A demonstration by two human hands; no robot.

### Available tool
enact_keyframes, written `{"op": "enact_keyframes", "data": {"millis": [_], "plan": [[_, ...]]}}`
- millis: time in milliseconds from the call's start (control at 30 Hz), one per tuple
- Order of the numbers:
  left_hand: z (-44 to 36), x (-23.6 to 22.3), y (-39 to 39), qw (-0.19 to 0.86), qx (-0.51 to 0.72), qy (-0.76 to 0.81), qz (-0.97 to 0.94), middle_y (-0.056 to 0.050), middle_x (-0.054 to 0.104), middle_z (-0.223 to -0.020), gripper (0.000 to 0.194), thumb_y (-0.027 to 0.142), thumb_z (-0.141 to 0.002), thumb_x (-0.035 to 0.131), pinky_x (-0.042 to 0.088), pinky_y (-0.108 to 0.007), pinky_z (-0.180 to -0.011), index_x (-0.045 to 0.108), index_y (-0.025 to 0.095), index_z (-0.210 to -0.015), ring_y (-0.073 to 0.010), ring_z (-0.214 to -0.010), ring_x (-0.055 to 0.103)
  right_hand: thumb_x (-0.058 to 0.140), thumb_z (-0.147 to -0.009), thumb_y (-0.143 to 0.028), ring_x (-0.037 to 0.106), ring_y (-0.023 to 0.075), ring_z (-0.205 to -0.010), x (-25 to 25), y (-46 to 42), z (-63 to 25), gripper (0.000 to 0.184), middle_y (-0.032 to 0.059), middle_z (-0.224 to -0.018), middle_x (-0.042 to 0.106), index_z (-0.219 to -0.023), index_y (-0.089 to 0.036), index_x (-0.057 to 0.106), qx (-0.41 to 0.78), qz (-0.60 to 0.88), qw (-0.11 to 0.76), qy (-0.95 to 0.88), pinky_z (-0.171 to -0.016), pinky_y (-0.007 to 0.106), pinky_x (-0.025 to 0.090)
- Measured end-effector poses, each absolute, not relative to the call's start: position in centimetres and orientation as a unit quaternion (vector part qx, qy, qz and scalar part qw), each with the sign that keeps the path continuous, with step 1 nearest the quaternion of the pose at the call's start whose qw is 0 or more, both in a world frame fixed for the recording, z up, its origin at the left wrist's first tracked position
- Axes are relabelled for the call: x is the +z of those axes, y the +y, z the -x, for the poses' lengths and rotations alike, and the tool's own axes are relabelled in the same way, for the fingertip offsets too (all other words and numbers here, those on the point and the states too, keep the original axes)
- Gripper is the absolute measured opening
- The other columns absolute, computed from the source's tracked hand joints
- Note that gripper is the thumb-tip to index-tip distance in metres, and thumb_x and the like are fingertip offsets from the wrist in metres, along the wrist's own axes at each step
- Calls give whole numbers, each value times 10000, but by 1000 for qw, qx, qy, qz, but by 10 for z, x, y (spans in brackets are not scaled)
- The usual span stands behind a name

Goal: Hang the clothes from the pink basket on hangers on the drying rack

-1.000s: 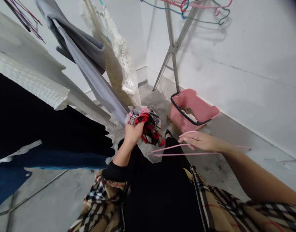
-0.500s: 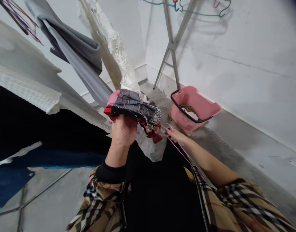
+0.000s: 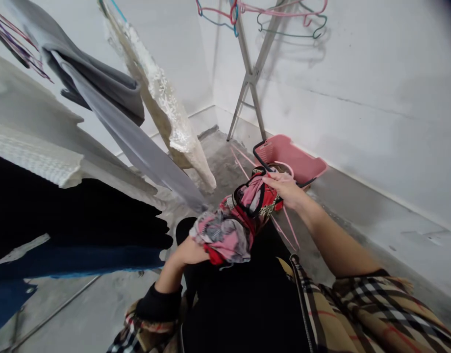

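Note:
A bunched garment [image 3: 233, 223] patterned in pink, red, grey and black hangs between my two hands in the middle of the view. My left hand [image 3: 190, 252] is under its lower end and closed on it; the cloth hides most of the fingers. My right hand [image 3: 284, 189] is closed on the garment's upper end, together with a thin pink wire hanger [image 3: 289, 228] that pokes out below and above the hand.
A pink laundry basket [image 3: 302, 164] stands on the concrete floor by the white wall, behind my right hand. Grey, lace, white and black clothes [image 3: 111, 103] hang at left. A grey rack leg [image 3: 249, 81] with spare hangers [image 3: 284, 12] rises at the corner.
My left hand dropped lower with the garment. My right hand came up with the hanger and took hold of the garment's upper end, stretching it between the hands.

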State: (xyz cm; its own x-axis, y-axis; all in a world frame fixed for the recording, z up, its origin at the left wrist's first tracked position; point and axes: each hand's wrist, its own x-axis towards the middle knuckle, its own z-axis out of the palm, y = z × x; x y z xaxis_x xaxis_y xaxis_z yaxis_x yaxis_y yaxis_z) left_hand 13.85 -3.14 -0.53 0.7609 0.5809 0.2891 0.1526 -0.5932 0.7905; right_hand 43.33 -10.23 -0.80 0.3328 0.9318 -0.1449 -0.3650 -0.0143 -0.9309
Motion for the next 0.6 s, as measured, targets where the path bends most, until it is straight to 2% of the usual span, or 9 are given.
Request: {"op": "enact_keyframes", "data": {"millis": [67, 100, 167, 233, 333, 433, 533, 600], "plan": [[-144, -13, -38, 387, 163, 156, -894, -62, 708, -1132, 420, 460, -701, 771, 488, -391, -1026, 706, 273, -1071, -249, -1109, 631, 797, -712, -355, 678, 112, -691, 10, -108, -436, 252, -5, -817, 742, -887, -194, 714, 475, 495, 657, -312, -697, 218, 549], [-147, -18, -40, 373, 102, 143, -911, -59, 710, -1131, 396, 418, -708, 764, 477, -392, -1037, 709, 278, -1075, -265, -1142, 621, 799, -707, -357, 675, 112, -684, 18, -111, -434, 259, -9, -819, 743, -895, -199, 717, 466, 493, 660, -323, -690, 218, 548], [-153, -25, -41, 335, -13, 161, -928, -62, 719, -1098, 319, 332, -761, 705, 504, -407, -976, 708, 275, -1075, -286, -1108, 645, 812, -683, -365, 676, 119, -676, 34, -117, -428, 288, -5, -829, 746, -903, -202, 722, 464, 488, 657, -338, -676, 226, 548], [-159, -28, -37, 320, -48, 209, -923, -58, 730, -1053, 330, 298, -779, 678, 536, -387, -878, 691, 284, -1109, -280, -996, 688, 827, -658, -381, 686, 132, -683, 46, -121, -419, 331, 5, -847, 751, -918, -202, 725, 472, 484, 649, -348, -674, 240, 554], [-174, -22, -29, 361, 88, 249, -894, -84, 687, -1185, 513, 372, -824, 656, 521, -367, -895, 549, 275, -1316, -246, -1043, 666, 830, -655, -411, 705, 159, -709, 59, -125, -406, 401, 21, -874, 753, -984, -209, 721, 490, 479, 632, -363, -678, 270, 569], [-195, -10, -28, 407, 251, 255, -841, -102, 661, -1212, 625, 469, -805, 682, 504, -351, -936, 489, 227, -1348, -216, -1084, 633, 816, -684, -412, 708, 162, -726, 67, -125, -396, 371, 20, -890, 749, -987, -220, 720, 489, 474, 621, -387, -671, 268, 574], [-217, -3, -35, 433, 294, 238, -818, -62, 699, -1029, 577, 464, -774, 716, 525, -314, -871, 539, 216, -1265, -186, -954, 660, 800, -707, -426, 708, 166, -765, 73, -122, -388, 351, 17, -922, 746, -987, -231, 717, 467, 471, 627, -409, -696, 274, 581], [-226, -4, -38, 431, 301, 245, -814, -38, 704, -954, 454, 404, -808, 682, 533, -295, -819, 574, 222, -1209, -170, -875, 665, 786, -719, -458, 707, 174, -768, 76, -120, -385, 365, 17, -907, 743, -996, -234, 711, 449, 479, 633, -411, -683, 282, 582]]}}
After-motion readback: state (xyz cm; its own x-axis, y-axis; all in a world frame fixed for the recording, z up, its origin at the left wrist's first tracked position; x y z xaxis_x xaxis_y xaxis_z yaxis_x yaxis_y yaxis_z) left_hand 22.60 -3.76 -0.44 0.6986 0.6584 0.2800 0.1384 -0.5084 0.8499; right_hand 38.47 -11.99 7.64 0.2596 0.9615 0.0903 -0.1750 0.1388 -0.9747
